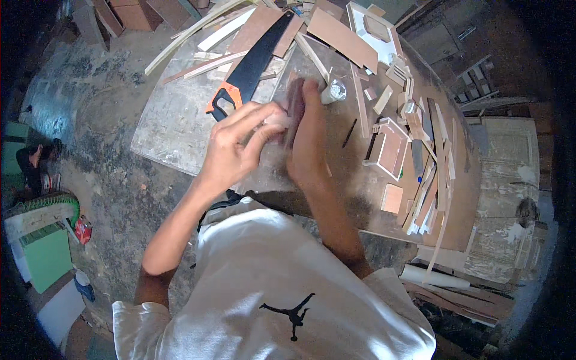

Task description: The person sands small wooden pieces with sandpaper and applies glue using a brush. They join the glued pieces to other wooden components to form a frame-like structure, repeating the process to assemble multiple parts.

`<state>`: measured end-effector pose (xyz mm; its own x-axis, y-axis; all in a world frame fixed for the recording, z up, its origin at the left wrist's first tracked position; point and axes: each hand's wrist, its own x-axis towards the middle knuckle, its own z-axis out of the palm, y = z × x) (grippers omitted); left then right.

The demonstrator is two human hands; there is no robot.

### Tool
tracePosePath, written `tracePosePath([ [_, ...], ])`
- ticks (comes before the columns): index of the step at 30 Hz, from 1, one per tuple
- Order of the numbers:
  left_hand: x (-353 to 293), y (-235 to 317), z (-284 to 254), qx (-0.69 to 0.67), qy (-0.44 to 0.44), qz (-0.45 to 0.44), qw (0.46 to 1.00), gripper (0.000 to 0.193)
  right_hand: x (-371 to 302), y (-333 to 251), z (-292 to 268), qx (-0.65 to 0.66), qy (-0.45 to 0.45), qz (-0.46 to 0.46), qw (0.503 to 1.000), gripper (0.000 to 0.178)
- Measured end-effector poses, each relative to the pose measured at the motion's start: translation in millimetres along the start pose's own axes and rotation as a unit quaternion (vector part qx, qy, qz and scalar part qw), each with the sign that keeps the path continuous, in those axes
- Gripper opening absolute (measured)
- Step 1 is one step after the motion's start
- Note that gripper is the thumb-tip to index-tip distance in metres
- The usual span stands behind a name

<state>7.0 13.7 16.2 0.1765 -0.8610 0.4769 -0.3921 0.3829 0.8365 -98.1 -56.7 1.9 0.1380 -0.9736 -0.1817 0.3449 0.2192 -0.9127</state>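
In front of my chest, over the near part of the worktable (174,135), my two hands are close together. My left hand (237,138) is closed in a pinch on a small whitish piece (277,122), whose kind I cannot make out. My right hand (310,135) is upright and blurred by motion, its fingers along a thin, dark brownish piece (295,114) that faces the left hand. Just beyond the left hand lies a handsaw (255,63) with an orange and black handle. A clear cup (334,92) with white contents stands beyond the right hand.
A dark, thin stick (350,133) lies right of my right hand, near a small open wooden box (387,150). Wood strips (441,174) pile along the right edge. Flat boards (342,39) and offcuts cover the far side. A green hose (60,201) lies at left.
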Motion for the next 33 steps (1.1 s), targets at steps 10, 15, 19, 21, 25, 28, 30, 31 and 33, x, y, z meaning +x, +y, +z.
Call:
tracePosePath([
  [10,0,4,5,-0.042,-0.002,-0.055,0.998,0.029,1,-13,-13,-0.005,-0.043,0.045,0.998,0.045],
  [15,-4,3,7,-0.018,0.006,-0.006,1.000,0.027,17,-19,-4,-0.028,-0.042,0.026,0.998,0.043],
  [19,-7,1,10,-0.010,0.013,-0.014,1.000,0.026,8,-9,-14,-0.028,-0.048,0.044,0.997,0.042],
  [21,-5,-4,9,0.025,0.015,0.014,0.999,0.026,19,-9,-11,-0.052,-0.032,0.023,0.998,0.042],
  [25,2,-5,3,0.015,0.015,0.025,0.999,0.027,9,-4,-14,-0.046,-0.051,0.025,0.997,0.042],
  [28,-2,-5,9,0.010,0.011,0.016,1.000,0.027,15,-18,-4,-0.047,-0.030,0.034,0.998,0.039],
  [30,2,-4,5,0.021,0.006,0.014,1.000,0.027,16,-21,0,-0.042,-0.015,0.034,0.998,0.038],
  [31,4,-4,4,0.026,0.003,0.014,1.000,0.028,10,-17,0,-0.036,-0.016,0.038,0.998,0.037],
  [33,-3,-6,6,0.010,-0.006,-0.003,1.000,0.028,5,-15,-3,-0.034,-0.023,0.063,0.997,0.036],
])
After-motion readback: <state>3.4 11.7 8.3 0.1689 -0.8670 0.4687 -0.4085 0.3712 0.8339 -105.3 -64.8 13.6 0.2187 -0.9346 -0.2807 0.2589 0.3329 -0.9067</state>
